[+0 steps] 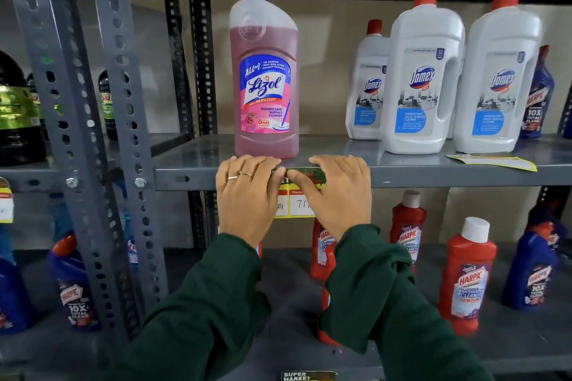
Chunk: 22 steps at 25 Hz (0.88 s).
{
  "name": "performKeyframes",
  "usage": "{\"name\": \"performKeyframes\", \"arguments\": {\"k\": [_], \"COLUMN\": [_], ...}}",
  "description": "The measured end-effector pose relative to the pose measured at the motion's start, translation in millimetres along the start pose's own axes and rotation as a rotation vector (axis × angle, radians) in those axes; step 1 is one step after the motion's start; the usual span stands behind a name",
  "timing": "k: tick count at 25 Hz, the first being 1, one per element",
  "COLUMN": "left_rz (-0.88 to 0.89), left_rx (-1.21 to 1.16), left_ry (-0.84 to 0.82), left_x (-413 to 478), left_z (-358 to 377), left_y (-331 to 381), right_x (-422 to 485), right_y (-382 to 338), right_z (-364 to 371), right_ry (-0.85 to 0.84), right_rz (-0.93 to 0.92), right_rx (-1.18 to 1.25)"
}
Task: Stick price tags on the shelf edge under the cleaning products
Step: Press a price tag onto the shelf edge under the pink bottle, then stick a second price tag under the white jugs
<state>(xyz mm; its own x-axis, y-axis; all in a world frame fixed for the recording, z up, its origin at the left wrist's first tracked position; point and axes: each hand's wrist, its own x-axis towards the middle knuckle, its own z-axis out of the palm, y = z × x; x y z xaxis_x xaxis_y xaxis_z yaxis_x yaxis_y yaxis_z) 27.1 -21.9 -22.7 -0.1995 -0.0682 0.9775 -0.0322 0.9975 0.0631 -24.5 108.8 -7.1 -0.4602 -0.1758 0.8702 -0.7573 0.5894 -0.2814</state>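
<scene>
We face a grey slotted-angle steel rack [77,96] whose middle shelf edge [433,178] runs across the view at hand height. On that shelf stand two large white Domex bottles [422,77] with red caps, a smaller one behind them, and, to their left, a pink Lizol bottle [265,71] with a blue cap, standing upright near the front of the shelf. On the shelf below we see red Harpic bottles [467,275] and, at both sides, blue ones. Both our arms, in dark green sleeves [216,303], reach up to the edge directly under the Lizol bottle. Our left hand [247,192], with two rings, and our right hand [340,192] lie flat with fingers extended and curled over the top of the edge, pressing rather than gripping; the thumbs meet over the price tag [298,199]. The tag is yellow-bordered with white boxes and handwriting, its top strip against the edge and its lower part hanging below it. A second yellow tag [492,161] lies flat on the shelf in front of the right Domex bottle.
</scene>
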Motion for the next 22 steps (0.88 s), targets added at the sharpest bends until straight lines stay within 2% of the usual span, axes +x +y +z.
{"name": "performKeyframes", "arguments": {"k": [4,9,15,19,22], "left_rz": [0.001,-0.092,-0.024,-0.186,-0.223], "left_rx": [-0.027,-0.107,-0.118,-0.250,-0.210], "left_ry": [0.059,0.074,0.028,0.003,0.050], "left_x": [0,2,4,28,51], "left_z": [3,2,-4,-19,-18], "left_y": [-1,-1,-5,4,30], "right_x": [0,0,0,14,43], "right_y": [4,7,3,22,68], "right_z": [4,2,-14,-44,-81], "right_ry": [0.051,0.060,-0.082,-0.193,-0.011], "right_rz": [-0.067,-0.077,-0.045,0.021,0.124], "right_rx": [0.012,0.084,0.165,0.418,0.313]}}
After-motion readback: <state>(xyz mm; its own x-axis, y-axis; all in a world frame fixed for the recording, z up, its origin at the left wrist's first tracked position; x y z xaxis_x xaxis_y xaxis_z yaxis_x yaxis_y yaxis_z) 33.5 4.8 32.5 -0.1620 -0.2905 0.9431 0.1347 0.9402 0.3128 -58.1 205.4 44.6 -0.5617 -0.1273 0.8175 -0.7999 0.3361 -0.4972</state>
